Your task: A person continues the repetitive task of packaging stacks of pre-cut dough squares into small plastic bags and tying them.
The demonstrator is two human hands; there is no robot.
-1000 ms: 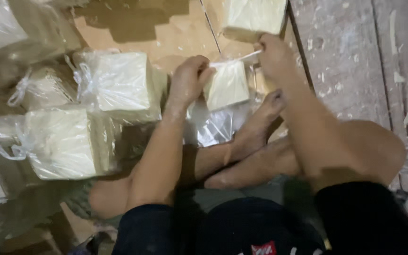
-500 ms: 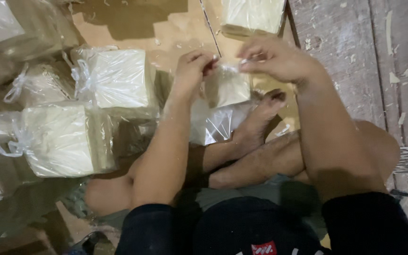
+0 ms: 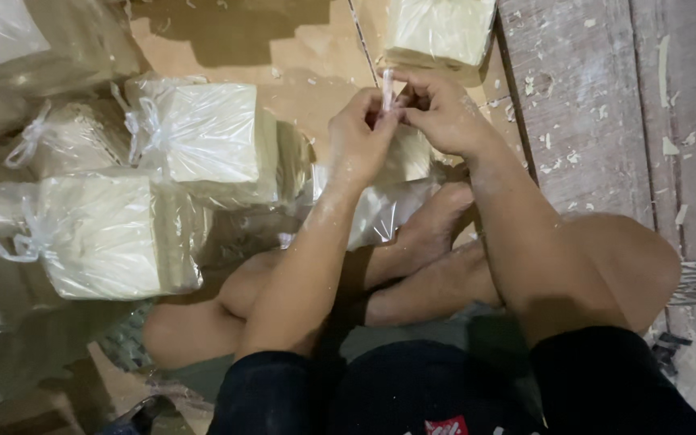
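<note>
My left hand (image 3: 360, 137) and my right hand (image 3: 442, 113) meet over a pale block in a clear plastic bag (image 3: 392, 193) that rests near my crossed feet. Both hands pinch the twisted neck of that bag (image 3: 387, 87), which sticks up between the fingers. The block is mostly hidden behind my hands and wrists.
Tied bags of pale blocks lie to the left (image 3: 203, 141) (image 3: 102, 234) (image 3: 62, 141). An unwrapped stack of pale sheets (image 3: 441, 31) sits at the top on brown cardboard (image 3: 283, 56). A dusty wooden board (image 3: 590, 113) runs along the right. My legs fill the lower middle.
My hands have come together from either side of the bagged block and gathered its open top into a twisted neck held upright.
</note>
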